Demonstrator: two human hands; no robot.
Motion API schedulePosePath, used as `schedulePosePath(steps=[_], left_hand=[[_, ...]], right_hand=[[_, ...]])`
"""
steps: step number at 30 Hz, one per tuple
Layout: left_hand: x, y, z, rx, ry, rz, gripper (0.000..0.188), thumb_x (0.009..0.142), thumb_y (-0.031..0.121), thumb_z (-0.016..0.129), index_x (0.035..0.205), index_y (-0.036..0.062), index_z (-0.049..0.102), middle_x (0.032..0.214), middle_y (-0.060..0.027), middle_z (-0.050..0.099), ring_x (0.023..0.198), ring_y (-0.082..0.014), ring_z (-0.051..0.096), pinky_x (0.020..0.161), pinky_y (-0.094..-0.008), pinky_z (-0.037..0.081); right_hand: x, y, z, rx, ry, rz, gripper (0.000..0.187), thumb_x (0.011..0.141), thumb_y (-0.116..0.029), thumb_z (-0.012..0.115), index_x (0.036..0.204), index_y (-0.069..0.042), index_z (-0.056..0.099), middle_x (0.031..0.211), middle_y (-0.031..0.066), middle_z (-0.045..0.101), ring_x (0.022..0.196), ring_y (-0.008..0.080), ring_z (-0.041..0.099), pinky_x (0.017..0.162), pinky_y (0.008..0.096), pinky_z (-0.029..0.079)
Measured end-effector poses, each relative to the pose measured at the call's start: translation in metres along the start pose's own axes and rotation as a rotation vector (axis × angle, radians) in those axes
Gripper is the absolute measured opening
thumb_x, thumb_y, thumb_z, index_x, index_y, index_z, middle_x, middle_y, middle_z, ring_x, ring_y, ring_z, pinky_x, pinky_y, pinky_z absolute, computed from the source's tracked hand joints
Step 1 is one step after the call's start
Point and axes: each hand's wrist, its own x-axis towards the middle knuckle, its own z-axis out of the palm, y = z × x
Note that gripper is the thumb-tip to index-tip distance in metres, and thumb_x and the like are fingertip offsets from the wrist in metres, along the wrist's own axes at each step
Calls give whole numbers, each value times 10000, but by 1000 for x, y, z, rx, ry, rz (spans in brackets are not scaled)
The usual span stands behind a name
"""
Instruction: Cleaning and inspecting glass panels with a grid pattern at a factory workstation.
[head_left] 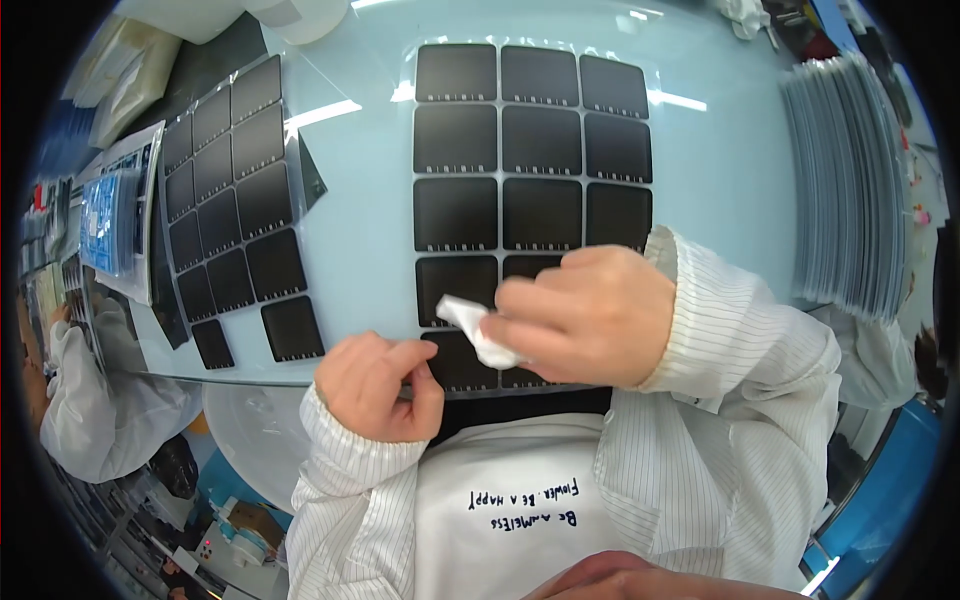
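A sheet of black rectangular panels with rounded corners (pixel 455 140) lies in front of me on the pale table, set out in three columns. My right hand (pixel 590 315) is closed around a crumpled white wipe (pixel 478 330), held over the lower rows of the sheet. That hand and its striped sleeve cover part of the right-hand panels. At the sheet's near left corner is my left hand (pixel 380 385), fingers curled, index finger and thumb close to the edge of the lowest left panel. Whatever its fingertips may pinch there is too hidden to make out.
A second sheet of black panels (pixel 208 152) lies at the left, with a loose black panel (pixel 292 329) at its near end. Grey-blue sheets stand in a long stack (pixel 840 180) at the right. A blue pack (pixel 108 222) lies far left, near another person's sleeve (pixel 85 400).
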Motion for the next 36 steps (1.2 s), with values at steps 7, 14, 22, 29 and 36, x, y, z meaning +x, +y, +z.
schedulePosePath(steps=[7, 14, 22, 29, 36], left_hand=[[2, -3, 0, -20, -48, 79, 257, 618, -68, 550, 845, 51, 547, 563, -46, 492, 449, -215, 436, 452, -331, 346], [-1, -7, -6, 18, -77, 92, 264, 559, -59, 550, 793, 57, 580, 590, -33, 521, 458, -202, 456, 455, -314, 358], [1, -10, -5, 32, -101, 134, 256, 520, -27, 560, 762, 38, 612, 601, -29, 550, 457, -178, 462, 438, -299, 344], [-3, -13, -4, 26, -72, 159, 260, 505, -3, 561, 752, 38, 626, 602, -34, 556, 456, -171, 461, 432, -289, 334], [-2, -13, -5, 41, -80, 159, 271, 501, 1, 561, 761, 37, 627, 601, -29, 546, 458, -173, 459, 435, -292, 339]], right_hand=[[-14, 142, -35, -178, 477, 529, 268, 756, -165, 715, 957, -16, 621, 738, 63, 531, 572, 142, 502, 513, 241, 398], [36, 54, -21, 138, 98, 255, 343, 688, -159, 741, 989, -37, 630, 843, 88, 600, 636, 269, 610, 544, 328, 499], [44, 109, -18, -8, 453, 474, 288, 717, -126, 743, 941, 5, 617, 775, 66, 570, 547, 115, 498, 490, 235, 390], [54, 114, -21, 25, 359, 420, 311, 701, -165, 767, 932, -18, 620, 798, 55, 603, 550, 104, 540, 500, 227, 416], [78, 87, -2, 127, 300, 226, 292, 706, -123, 741, 949, -17, 621, 811, 72, 589, 654, 187, 588, 560, 286, 462]])
